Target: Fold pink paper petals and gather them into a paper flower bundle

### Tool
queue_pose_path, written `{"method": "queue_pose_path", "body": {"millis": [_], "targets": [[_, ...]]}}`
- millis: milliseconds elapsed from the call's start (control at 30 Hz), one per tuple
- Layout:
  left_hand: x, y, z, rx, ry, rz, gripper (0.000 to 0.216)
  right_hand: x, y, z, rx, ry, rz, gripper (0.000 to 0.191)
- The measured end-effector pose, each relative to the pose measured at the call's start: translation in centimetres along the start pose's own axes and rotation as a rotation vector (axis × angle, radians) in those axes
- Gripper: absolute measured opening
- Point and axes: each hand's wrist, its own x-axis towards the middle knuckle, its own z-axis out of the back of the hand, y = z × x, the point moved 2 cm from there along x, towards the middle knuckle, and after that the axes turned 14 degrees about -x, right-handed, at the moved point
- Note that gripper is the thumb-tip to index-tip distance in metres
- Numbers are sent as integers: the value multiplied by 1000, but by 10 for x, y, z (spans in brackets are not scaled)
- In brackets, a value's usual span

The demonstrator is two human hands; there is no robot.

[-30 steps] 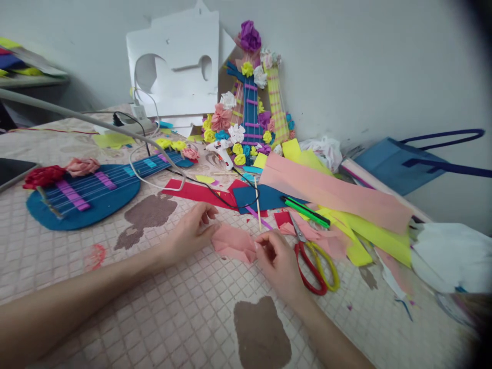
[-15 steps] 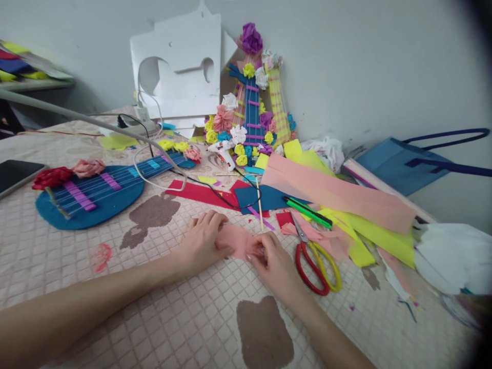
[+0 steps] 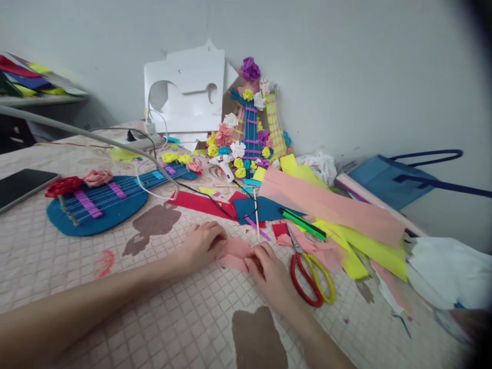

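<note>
A small piece of pink crepe paper [image 3: 235, 251] lies stretched between my two hands, low over the table. My left hand [image 3: 203, 245] pinches its left end, fingers curled down. On the other end, my right hand [image 3: 267, 266] closes thumb and fingertips. A crease or overlap runs across the paper's middle. Just right of my right hand lie scissors [image 3: 307, 279] with one red and one yellow handle. A thin wooden stick [image 3: 257, 215] sits behind the paper, near blue crepe paper [image 3: 265, 207] and a red strip [image 3: 202, 203].
A blue paper guitar [image 3: 115, 205] with flowers lies at left beside a phone [image 3: 25, 187]. Farther back are a glue gun [image 3: 223, 166], a white cable [image 3: 156, 192] and decorated guitars [image 3: 251, 130]. A green cutter [image 3: 305, 224] rests among pink and yellow sheets [image 3: 330, 200].
The pink paper now shows a fold or overlap across it where it looked flat before. Both hands keep their hold. The camera view has tilted, shifting the scene lower.
</note>
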Motion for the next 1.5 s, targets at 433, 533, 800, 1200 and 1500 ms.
{"method": "queue_pose_path", "body": {"millis": [433,533,800,1200,1500], "targets": [[43,1,14,-264,336,161,19,2,-14,-1,83,-157,-9,13],[41,2,8,-248,320,165,16,2,-14,-2,18,-103,-4,15],[37,-3,7,-201,258,119,3,2,-13,0,26,-88,11,13],[38,24,12,-509,35,235,20,-1,-6,14,165,-333,1,11],[15,6,6,-740,-48,429,24,-3,9,2,135,-263,133,5]]}}
